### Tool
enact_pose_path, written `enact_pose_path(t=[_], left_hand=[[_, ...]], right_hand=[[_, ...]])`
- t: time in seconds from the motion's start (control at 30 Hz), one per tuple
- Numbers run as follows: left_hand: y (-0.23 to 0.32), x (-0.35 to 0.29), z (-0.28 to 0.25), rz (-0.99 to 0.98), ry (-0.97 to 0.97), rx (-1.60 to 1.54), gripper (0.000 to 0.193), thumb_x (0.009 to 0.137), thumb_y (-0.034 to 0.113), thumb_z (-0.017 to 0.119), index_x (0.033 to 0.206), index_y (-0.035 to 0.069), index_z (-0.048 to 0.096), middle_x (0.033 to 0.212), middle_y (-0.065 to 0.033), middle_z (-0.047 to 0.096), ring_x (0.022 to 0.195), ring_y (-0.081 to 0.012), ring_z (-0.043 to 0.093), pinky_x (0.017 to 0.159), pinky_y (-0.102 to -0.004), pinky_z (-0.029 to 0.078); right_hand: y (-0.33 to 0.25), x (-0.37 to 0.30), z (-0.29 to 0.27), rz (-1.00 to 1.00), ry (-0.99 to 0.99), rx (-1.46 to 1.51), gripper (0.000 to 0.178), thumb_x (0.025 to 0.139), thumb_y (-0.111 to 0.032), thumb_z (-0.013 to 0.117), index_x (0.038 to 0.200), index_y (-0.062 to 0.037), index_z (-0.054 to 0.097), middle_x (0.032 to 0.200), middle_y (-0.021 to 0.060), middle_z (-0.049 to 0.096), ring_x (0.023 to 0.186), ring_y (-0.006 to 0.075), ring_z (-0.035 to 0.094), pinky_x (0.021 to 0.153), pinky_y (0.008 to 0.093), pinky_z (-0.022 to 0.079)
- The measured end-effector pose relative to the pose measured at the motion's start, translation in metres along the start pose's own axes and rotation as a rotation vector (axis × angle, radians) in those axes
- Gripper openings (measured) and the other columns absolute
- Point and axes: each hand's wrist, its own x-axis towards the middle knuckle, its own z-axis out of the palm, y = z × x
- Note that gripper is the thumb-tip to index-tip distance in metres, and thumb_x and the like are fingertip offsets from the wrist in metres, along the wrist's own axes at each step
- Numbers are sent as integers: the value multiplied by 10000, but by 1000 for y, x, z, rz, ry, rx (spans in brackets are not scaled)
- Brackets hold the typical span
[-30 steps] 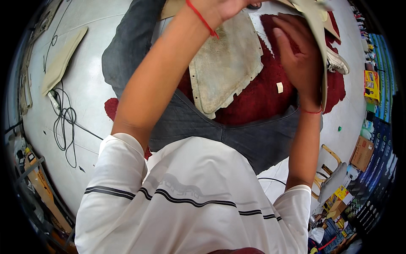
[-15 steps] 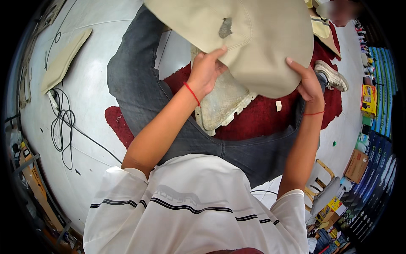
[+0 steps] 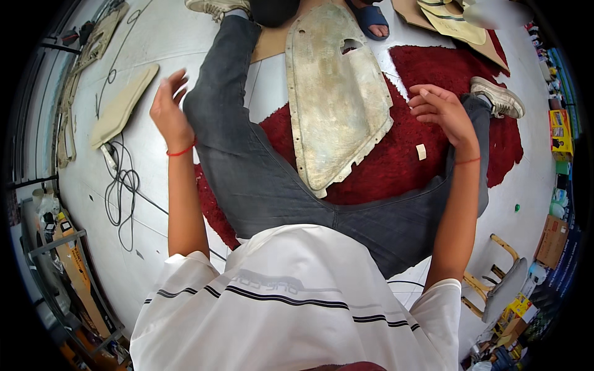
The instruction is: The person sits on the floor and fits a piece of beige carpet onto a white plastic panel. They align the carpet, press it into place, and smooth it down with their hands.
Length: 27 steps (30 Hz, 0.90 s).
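A worn, grey-beige door-panel-shaped board lies between my legs, with a ragged notched edge and a hole near its far end. My left hand is raised over my left knee, slightly blurred, with its fingers apart and nothing in them. Off the board's right side, my right hand hovers with fingers stretched, also holding nothing. Beneath the board spreads a dark red carpet piece. A small pale scrap rests on it near my right wrist.
To the left are a beige padded panel and a coiled black cable. Another person's sandalled foot stands beyond the board. Yellow cut pieces lie far right. A stool and boxes line the right; a rack, the left.
The large beige leather-like cover with a torn hole, held in both hands before, has left my hands and the view. My hands have moved apart, uncovering the board.
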Motion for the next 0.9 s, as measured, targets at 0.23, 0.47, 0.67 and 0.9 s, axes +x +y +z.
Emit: enact_pose_path(t=[0.23,0.47,0.67,0.9], left_hand=[[-166,-57,-79,-727,-244,-183,454,1043,356,561,1220,-44,683,1219,-98,690,1047,-202,631,942,-375,504],[-120,-71,-122,-632,-267,-280,464,1027,359,586,1228,-49,676,1225,-116,690,1062,-227,637,958,-374,502],[-86,-109,-176,-597,-371,-388,475,1014,361,607,1235,-54,669,1230,-131,690,1075,-248,641,972,-374,500],[-50,-125,-175,-579,-689,-395,490,998,365,631,1243,-59,662,1235,-150,691,1091,-272,647,988,-373,498]], right_hand=[[55,22,101,9,-392,-97,417,976,-359,678,1242,-38,688,1121,64,731,984,186,709,847,358,575],[29,-17,78,390,-283,-575,733,925,-530,718,1212,137,623,1140,300,719,950,317,762,808,442,625],[100,-5,131,457,-536,-386,1026,871,-667,728,1555,21,393,1445,338,544,1271,395,629,977,482,572],[90,1,247,211,-470,-211,636,1048,-408,583,1416,107,522,1372,259,625,1145,300,708,919,396,588]])
